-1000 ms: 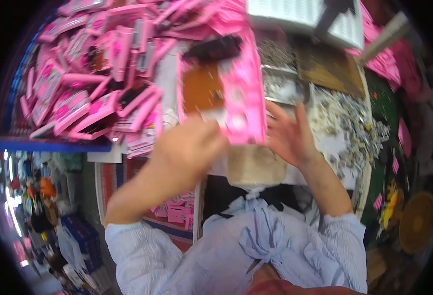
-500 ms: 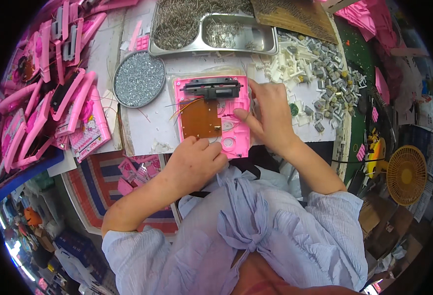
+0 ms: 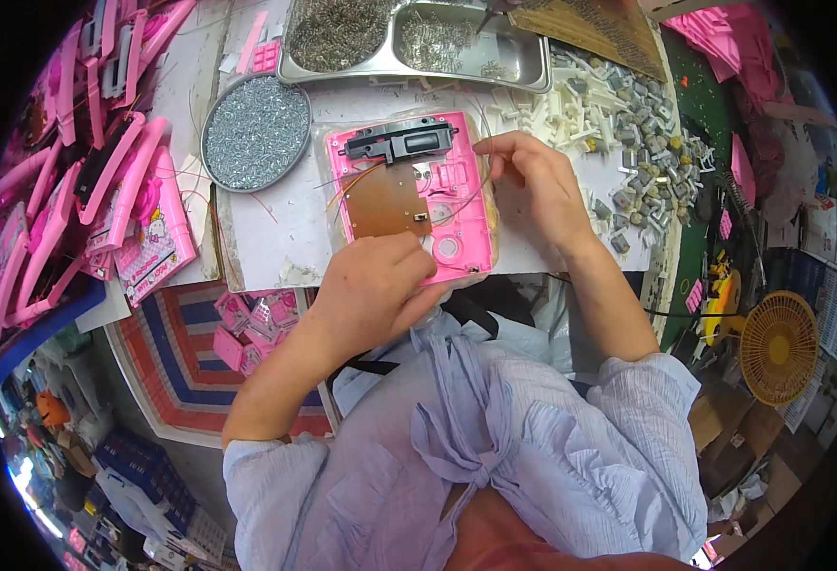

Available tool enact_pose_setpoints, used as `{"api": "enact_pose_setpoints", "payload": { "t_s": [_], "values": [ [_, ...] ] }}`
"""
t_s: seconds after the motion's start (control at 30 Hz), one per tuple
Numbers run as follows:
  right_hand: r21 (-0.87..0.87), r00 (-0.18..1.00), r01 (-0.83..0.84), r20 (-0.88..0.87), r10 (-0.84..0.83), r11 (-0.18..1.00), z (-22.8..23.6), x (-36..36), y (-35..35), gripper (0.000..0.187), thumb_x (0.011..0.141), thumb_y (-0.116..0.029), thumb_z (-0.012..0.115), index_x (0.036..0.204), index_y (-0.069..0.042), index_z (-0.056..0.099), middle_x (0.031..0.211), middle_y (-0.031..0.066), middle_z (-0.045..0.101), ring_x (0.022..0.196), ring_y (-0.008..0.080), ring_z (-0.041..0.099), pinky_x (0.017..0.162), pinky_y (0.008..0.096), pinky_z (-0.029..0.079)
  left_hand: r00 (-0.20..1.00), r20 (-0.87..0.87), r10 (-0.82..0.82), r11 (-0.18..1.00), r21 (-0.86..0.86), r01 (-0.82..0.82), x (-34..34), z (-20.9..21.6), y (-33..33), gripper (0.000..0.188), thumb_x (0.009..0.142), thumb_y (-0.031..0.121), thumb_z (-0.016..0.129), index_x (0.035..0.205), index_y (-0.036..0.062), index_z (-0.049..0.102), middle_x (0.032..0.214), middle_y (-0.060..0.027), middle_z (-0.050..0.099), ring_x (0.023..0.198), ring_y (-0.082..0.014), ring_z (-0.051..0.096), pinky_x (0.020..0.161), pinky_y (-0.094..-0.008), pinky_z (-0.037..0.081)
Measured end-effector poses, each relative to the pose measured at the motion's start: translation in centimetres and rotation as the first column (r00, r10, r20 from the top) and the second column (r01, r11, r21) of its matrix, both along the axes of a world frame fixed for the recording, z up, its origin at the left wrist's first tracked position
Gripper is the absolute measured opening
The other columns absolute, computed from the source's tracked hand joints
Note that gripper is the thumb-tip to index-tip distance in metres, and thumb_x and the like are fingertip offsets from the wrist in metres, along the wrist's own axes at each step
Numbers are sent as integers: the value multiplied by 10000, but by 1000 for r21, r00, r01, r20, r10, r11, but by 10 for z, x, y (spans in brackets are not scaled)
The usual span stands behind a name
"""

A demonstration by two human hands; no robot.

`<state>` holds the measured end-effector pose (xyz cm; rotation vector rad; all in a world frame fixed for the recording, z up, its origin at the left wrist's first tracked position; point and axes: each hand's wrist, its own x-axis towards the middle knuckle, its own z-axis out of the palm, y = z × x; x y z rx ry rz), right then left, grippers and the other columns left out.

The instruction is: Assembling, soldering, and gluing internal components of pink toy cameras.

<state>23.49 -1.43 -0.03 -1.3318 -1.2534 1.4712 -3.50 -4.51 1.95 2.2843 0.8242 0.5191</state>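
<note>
A pink plastic housing half [image 3: 474, 214] lies inner side up on a clear-wrapped pad [image 3: 327, 152]. It holds a brown circuit board [image 3: 380, 203], a black slotted plastic part [image 3: 404, 143] along its far edge, and thin wires. My left hand [image 3: 366, 290] is closed on the housing's near left edge, its curled fingertips over the board's near end; whatever smaller thing they may pinch is hidden. Just off the right edge is my right hand [image 3: 542, 186], with bent fingers apart and the index tip close to the rim. I see nothing held in it.
A round tray of small silver screws [image 3: 255, 133] stands left. Beyond sits a divided metal tray [image 3: 495, 81] of small metal parts. White plastic pieces and small motors [image 3: 642, 162] are heaped right. Pink casings [image 3: 143, 209] pile up far left. A yellow fan [image 3: 778, 347] stands right.
My right hand has come off the housing's right side, where its thumb reached over the rim. The left hand has shifted nearer the housing's middle. The view has shifted slightly.
</note>
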Motion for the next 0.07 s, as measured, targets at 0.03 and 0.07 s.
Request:
{"api": "enact_pose_setpoints", "payload": {
  "t_s": [0.03, 0.07],
  "values": [
    [22, 996, 5, 87, -7, 1000, -1, -3, 2, 285, 971, -191, 641, 1185, -8, 686, 1011, 98, 715, 905, 247, 636, 852, 308, 490, 997, 24, 78, 997, -25, -78, 5, 1, -1, 225, 831, 229, 786, 877, 77, 627, 861, -89, 602, 784, -313, 627, 679, -416, 503],
    [45, 985, 9, 174, -17, 999, -4, -10, 4, 299, 985, -216, 633, 1203, -19, 687, 1084, 104, 734, 977, 246, 661, 890, 286, 489, 987, 46, 157, 987, -51, -154, 12, 2, -1, 224, 839, 236, 788, 883, 80, 633, 871, -91, 613, 793, -316, 631, 697, -418, 511]
  ]
}}
